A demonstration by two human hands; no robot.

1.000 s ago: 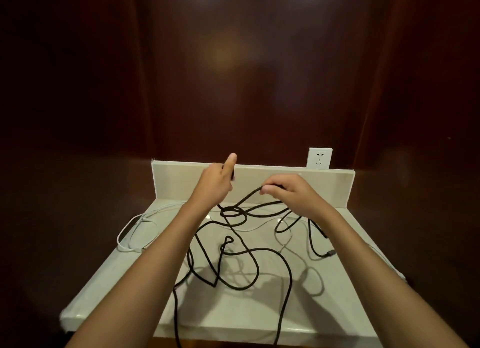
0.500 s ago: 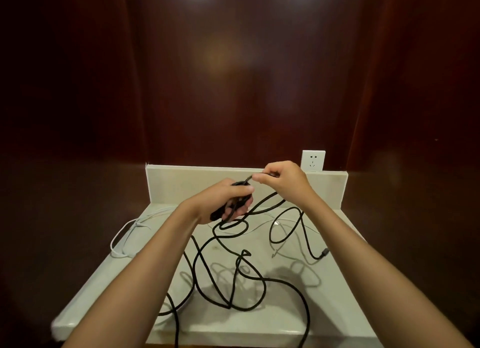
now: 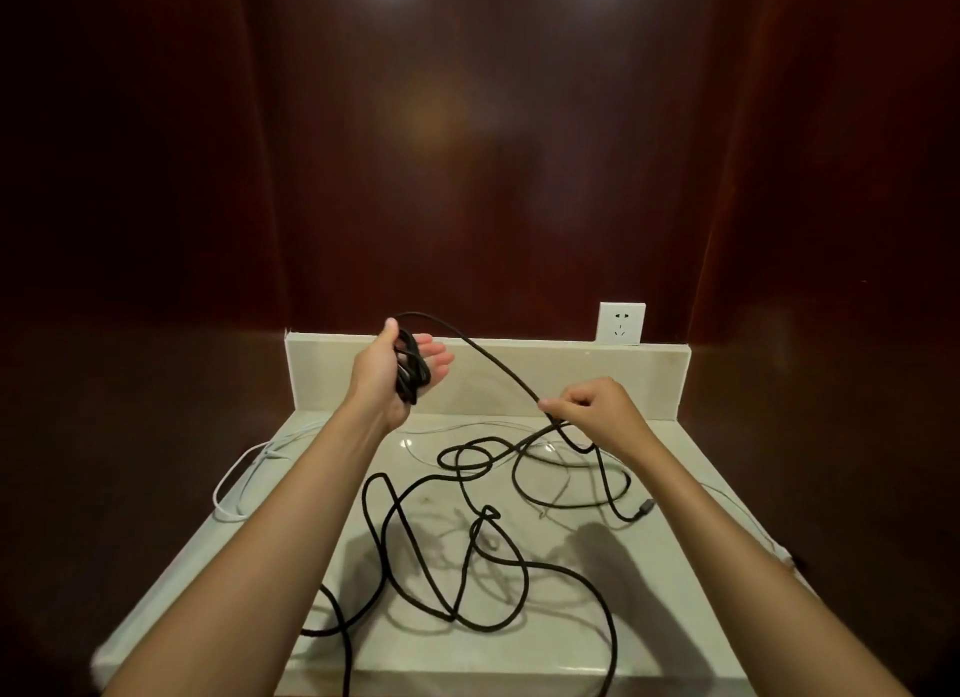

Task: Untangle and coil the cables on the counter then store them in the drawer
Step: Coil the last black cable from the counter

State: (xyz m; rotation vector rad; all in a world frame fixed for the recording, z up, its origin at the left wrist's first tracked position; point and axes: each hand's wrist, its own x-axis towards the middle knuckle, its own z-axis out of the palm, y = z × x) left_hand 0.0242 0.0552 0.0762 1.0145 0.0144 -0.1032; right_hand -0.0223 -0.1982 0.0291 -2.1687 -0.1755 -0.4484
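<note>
The left hand (image 3: 397, 371), raised above the pale stone bench (image 3: 654, 608), carries a few wound loops of the long black braided cable (image 3: 498, 582) across its palm, fingers spread straight. The right hand (image 3: 597, 413) has its grip pinching the same cable between thumb and fingertips. The rest sprawls tangled over the bench beside a thin white cable (image 3: 236, 480) at the left edge.

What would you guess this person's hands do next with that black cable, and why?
Probably the right hand swings its pinched stretch of black cable up to lay another loop on the left hand. That hand already carries a few loops, while most of the cable lies tangled on the counter.
</note>
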